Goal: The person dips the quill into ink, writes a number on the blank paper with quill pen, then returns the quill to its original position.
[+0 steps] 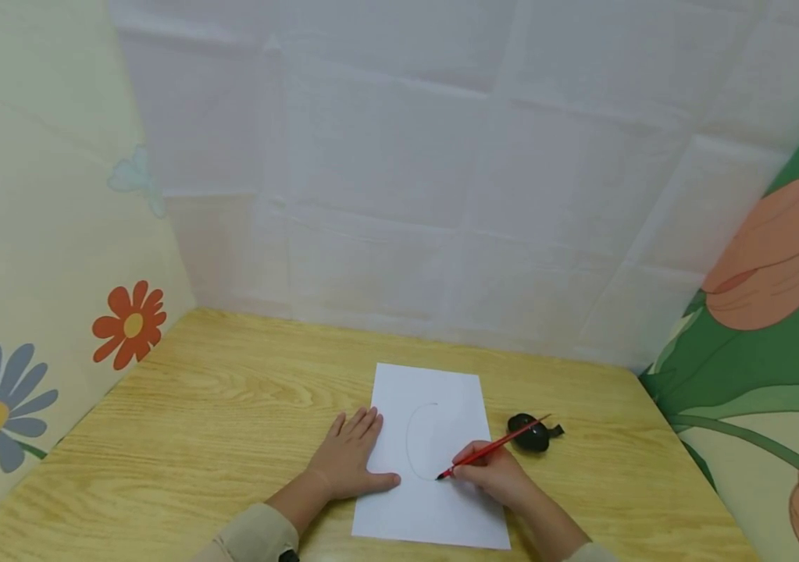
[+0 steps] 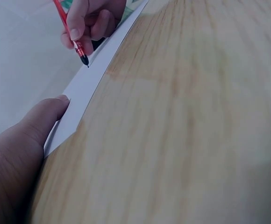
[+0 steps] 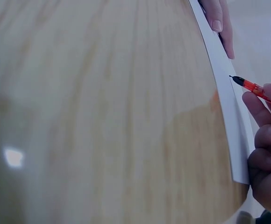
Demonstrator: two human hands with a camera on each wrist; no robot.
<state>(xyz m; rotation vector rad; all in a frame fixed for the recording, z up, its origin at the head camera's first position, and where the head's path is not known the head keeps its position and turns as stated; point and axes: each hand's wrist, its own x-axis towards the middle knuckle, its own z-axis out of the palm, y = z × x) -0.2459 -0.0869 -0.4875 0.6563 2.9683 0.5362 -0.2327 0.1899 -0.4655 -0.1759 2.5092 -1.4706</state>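
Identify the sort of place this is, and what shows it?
Probably a makeshift tabletop booth, likely indoors: a wooden table with a pale creased sheet behind it and flowered side panels to left and right. The wider room isn't shown.

The head view cropped the left sleeve; the right hand hid part of the paper and red pen.
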